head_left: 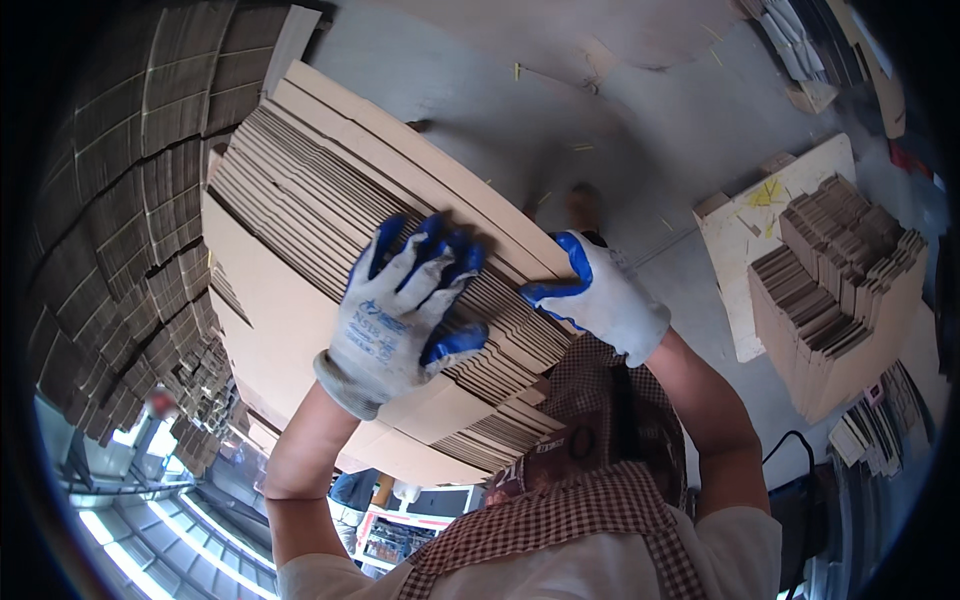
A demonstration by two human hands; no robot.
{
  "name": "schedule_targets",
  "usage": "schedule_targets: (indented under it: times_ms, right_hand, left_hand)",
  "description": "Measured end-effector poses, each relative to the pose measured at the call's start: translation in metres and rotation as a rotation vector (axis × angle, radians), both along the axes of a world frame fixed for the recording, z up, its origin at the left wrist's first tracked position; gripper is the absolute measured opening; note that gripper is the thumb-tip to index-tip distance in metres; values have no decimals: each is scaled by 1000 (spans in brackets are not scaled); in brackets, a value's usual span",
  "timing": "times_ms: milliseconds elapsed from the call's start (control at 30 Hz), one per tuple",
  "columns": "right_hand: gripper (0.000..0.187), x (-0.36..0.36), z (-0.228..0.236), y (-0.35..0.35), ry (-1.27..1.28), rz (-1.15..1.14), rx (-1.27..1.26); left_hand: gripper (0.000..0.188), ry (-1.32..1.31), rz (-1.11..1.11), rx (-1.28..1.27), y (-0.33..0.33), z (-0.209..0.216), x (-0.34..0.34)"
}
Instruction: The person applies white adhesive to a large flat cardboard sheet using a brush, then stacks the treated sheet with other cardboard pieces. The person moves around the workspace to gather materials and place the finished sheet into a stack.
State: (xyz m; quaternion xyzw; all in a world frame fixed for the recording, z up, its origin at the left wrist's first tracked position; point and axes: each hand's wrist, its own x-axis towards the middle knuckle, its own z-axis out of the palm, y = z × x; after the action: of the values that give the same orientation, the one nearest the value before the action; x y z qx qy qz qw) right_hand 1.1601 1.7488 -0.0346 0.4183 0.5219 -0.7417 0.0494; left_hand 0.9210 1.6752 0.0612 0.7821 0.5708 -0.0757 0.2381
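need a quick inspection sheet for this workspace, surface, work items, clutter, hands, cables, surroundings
Surface: grey floor beyond the work; what the cardboard rests on is hidden.
Work items: large stack of flat cardboard, edges showing in close rows.
Clutter: yellow scraps on a pale board at right; more yellow bits on the floor.
Hands: both gloved; left hand spread over the stack's edges, right hand at its right end, grip unclear.
Cables: black cord-like loop at lower right, possibly a cable.
Surroundings: tall cardboard piles at left, smaller cardboard stack at right.
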Motion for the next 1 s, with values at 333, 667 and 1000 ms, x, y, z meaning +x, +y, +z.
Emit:
schedule_targets:
  times_ms: [333, 667, 1000]
  right_hand:
    - [67, -4, 13, 2, -43, -18, -7]
    - [54, -1, 6, -3, 13, -90, 67]
    - [61, -8, 20, -7, -70, -275, -85]
  left_hand:
    - [76, 119, -12, -207, -15, 10, 3]
    - [92, 56, 51, -269, -25, 15, 3]
    - [95, 30, 60, -227, -50, 14, -6]
